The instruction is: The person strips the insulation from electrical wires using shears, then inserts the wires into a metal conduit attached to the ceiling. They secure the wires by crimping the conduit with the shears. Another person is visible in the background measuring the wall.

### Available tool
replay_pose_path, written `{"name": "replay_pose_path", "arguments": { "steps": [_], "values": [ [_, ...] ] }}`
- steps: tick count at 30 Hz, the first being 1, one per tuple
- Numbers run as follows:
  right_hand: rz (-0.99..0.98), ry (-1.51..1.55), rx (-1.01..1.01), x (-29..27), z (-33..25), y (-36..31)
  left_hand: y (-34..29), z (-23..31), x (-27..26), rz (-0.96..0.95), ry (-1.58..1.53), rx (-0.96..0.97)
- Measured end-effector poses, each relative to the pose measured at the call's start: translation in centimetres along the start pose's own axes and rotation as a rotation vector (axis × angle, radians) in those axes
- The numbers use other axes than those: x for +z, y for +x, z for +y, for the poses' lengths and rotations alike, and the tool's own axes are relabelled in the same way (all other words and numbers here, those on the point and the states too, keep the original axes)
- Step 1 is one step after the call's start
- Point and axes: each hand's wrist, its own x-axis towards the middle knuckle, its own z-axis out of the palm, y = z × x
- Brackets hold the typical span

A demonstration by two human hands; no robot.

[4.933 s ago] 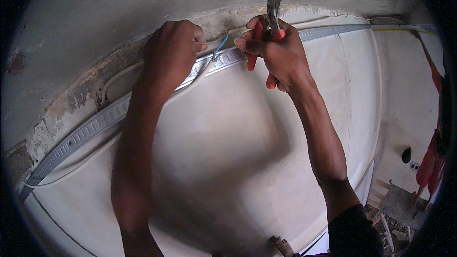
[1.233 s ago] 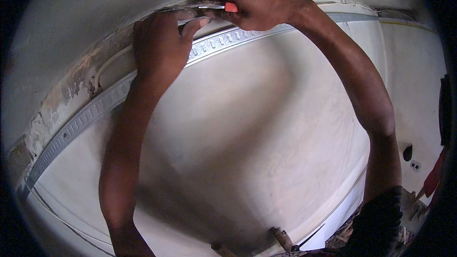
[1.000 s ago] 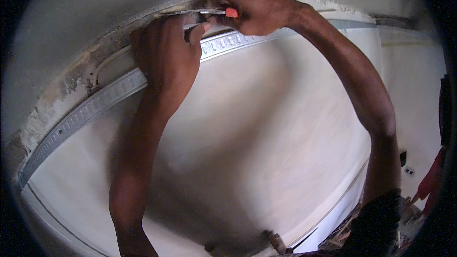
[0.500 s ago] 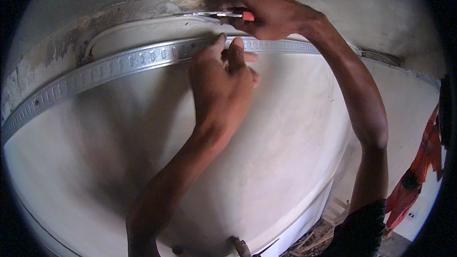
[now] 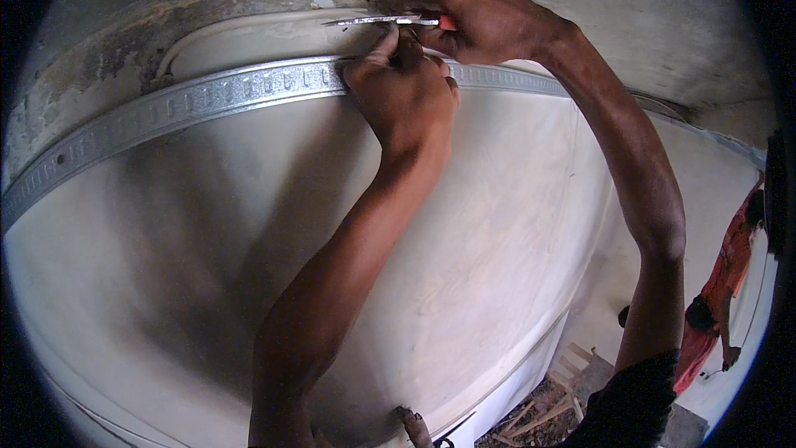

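Observation:
My right hand [image 5: 489, 21] is high up against the wall, closed around a red-handled metal tool [image 5: 365, 21] with a thin, pointed blade. The blade points left, just above the metal channel. Right below it, my left hand [image 5: 406, 91] has its thumb and fingertips drawn together. What they pinch, if anything, is too small to make out. My left palm overlaps the ribbed silver metal channel [image 5: 224, 98], which runs across the pale wall panel [image 5: 489, 224]. Behind the channel, a whitish cable or thin pipe [image 5: 220, 29] curves along the wall and passes behind the blade.
Rough, stained plaster [image 5: 108, 58] lies above the channel. On the far right is another person in red clothing [image 5: 721, 290]. Wood scraps and debris [image 5: 539, 415] cover the floor at lower right. A brown, rod-like thing [image 5: 412, 427] rises at the bottom edge.
My left hand has moved up and slightly right, bringing its fingertips to the blade; its fingers have drawn together. The right hand still holds the tool. The person in red shows more, with an arm visible.

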Motion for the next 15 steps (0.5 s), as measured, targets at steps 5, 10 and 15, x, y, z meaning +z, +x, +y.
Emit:
{"name": "replay_pose_path", "arguments": {
  "steps": [5,10,15],
  "values": [
    [0.064,0.071,-0.078,0.9,1.0,0.7,-0.2,-0.2,0.3,0.059,-0.040,0.017],
    [0.120,0.223,-0.121,1.8,2.1,0.9,-0.3,0.0,0.0,0.047,-0.048,0.029],
    [0.148,0.327,-0.135,2.0,2.0,0.8,0.1,-0.1,0.2,0.093,0.014,0.053]
  ]
}}
